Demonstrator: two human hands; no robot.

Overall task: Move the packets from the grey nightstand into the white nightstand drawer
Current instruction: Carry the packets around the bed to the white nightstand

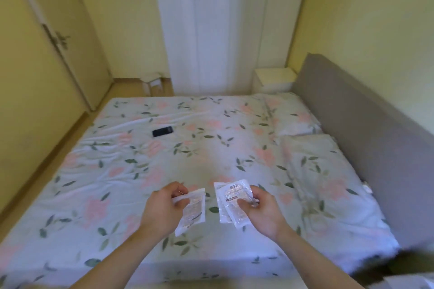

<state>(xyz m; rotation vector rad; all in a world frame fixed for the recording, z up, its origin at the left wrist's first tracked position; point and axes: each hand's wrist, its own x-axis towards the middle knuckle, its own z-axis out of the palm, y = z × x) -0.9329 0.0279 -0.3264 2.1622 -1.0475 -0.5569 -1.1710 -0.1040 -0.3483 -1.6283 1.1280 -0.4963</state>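
Two bare forearms reach up from the bottom of the frame over a bed (211,148) dressed in a floral sheet. In the lower centre, the left hand (162,206) pinches the top edge of a clear plastic packet (192,211) between thumb and curled fingers, so that the packet hangs down to the right of the palm. Just to the right, a small gap apart, the right hand (260,209) grips what appears to be two overlapping packets (231,204), thumb across their printed faces; the blur makes the exact count hard to read. All the packets are held in the air above the near part of the mattress, none touching the sheet.

At the lower right corner, a dark blurred surface (408,265) edges into view with something pale lying on it.

Further up, left of centre, a black phone (162,131) lies flat on the sheet. Two pillows (312,166) in the same floral print rest along the right side against a grey padded headboard (366,124).

Beyond the bed, in the upper right of centre, a white nightstand (273,80) stands beside the headboard, its drawer front closed. A small pale stool (152,82) sits on the floor to the left of a tall white wardrobe (211,26), and a cream door (51,54) fills the upper left.
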